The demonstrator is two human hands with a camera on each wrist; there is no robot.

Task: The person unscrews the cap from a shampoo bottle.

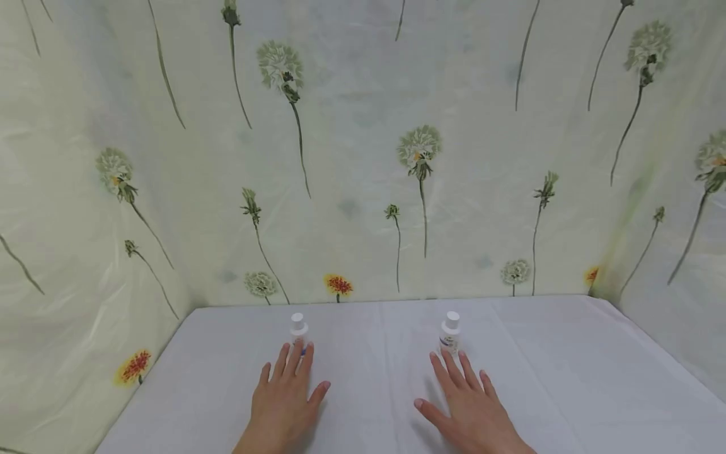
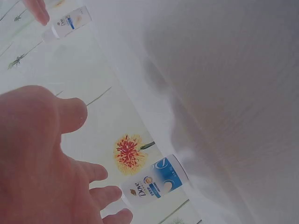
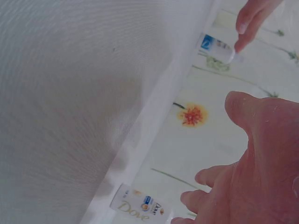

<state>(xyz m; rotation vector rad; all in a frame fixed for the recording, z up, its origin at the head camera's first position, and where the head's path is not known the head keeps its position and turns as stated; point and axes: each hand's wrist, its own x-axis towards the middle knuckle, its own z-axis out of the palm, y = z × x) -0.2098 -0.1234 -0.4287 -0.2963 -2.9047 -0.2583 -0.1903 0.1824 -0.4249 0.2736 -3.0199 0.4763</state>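
Note:
Two small white bottles stand upright on the white-covered table. The left bottle (image 1: 299,326) has a white cap, and the left wrist view shows its blue-and-white Dove label (image 2: 161,182). My left hand (image 1: 283,400) is spread palm down just in front of it, fingertips overlapping its lower part in the head view. The right bottle (image 1: 450,331) also has a white cap; its Dove lettering (image 3: 135,211) shows in the right wrist view. My right hand (image 1: 469,407) is spread before it, fingers straight. Neither hand grips anything; whether the fingertips touch the bottles I cannot tell.
The table (image 1: 363,372) is covered by a white cloth with faint creases. Behind it and along both sides hangs a pale curtain (image 1: 351,157) printed with dandelions and orange flowers. The table's back edge lies close behind the bottles.

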